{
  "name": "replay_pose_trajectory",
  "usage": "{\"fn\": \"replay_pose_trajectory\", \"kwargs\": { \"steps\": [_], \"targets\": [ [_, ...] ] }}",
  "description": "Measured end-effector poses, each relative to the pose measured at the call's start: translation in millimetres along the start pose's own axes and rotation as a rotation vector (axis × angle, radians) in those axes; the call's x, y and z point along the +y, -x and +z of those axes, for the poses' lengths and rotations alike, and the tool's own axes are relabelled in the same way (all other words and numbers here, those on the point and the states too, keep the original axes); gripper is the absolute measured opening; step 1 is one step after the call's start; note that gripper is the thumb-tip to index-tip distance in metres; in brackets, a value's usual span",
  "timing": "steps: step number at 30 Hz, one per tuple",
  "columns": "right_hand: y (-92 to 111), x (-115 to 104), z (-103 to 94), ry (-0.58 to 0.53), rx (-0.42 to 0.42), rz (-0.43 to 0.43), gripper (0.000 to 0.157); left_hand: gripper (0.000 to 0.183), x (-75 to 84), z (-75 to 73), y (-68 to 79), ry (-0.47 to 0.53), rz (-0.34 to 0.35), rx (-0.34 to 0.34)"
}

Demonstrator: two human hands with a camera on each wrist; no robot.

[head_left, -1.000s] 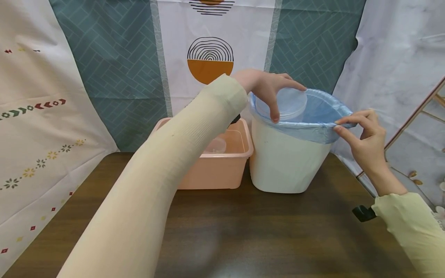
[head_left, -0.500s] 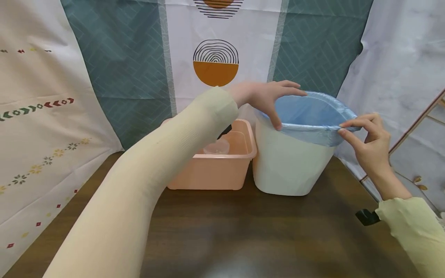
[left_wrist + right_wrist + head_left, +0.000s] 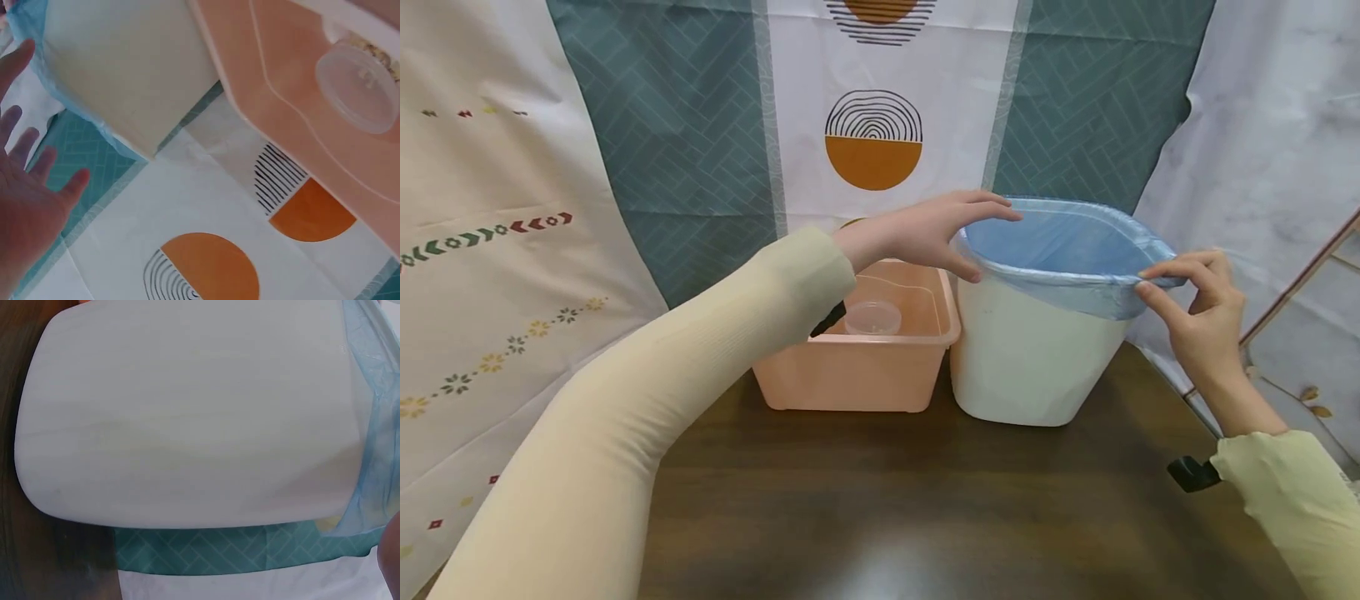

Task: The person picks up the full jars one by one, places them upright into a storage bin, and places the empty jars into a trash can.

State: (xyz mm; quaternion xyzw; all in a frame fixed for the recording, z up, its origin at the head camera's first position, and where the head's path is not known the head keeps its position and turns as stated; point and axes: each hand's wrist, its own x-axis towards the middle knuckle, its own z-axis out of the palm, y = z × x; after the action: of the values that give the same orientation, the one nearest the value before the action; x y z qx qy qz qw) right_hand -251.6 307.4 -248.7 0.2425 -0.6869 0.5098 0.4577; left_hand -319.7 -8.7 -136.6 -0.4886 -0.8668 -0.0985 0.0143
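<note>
A white trash bin (image 3: 1037,354) stands on the table, lined with a blue plastic bag (image 3: 1075,242) folded over its rim. My right hand (image 3: 1202,312) pinches the bag's edge between thumb and fingers at the bin's right side. With fingers spread and nothing in them, my left hand (image 3: 928,233) hovers by the bin's left rim, above a pink plastic basin (image 3: 857,375). Inside the basin lies a clear round container (image 3: 872,317). In the left wrist view the left hand (image 3: 31,194) shows its spread fingers, and the round container (image 3: 359,87) lies beside small pale bits.
The dark wooden table (image 3: 880,500) stretches in front of the basin and bin. Patterned cloth (image 3: 880,75) hangs behind them, with more cloth at the left (image 3: 497,250) and right sides. Bin and basin stand side by side.
The clear round tub that my left hand held at the bin's mouth is out of its grasp and out of sight. That hand has drawn left; the right keeps its pinch.
</note>
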Motion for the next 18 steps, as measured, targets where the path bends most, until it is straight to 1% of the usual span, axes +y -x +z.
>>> {"fn": "replay_pose_trajectory", "kwargs": {
  "steps": [7,12,15,18],
  "targets": [
    [0,-2,-3.6,0.009,0.004,0.021,0.013,0.076,-12.8,4.7,20.3,-0.006,-0.018,0.061],
    [3,-7,-3.7,0.059,0.02,0.008,0.014,0.074,-16.1,6.8,37.4,0.049,-0.019,0.125],
    [4,-13,-1.1,0.094,0.033,-0.006,0.017,0.072,-15.6,8.7,50.0,0.077,-0.014,0.16],
    [5,-26,3.0,0.136,0.049,0.012,0.021,0.07,-16.4,11.6,63.4,0.08,-0.015,0.181]
  ]
}}
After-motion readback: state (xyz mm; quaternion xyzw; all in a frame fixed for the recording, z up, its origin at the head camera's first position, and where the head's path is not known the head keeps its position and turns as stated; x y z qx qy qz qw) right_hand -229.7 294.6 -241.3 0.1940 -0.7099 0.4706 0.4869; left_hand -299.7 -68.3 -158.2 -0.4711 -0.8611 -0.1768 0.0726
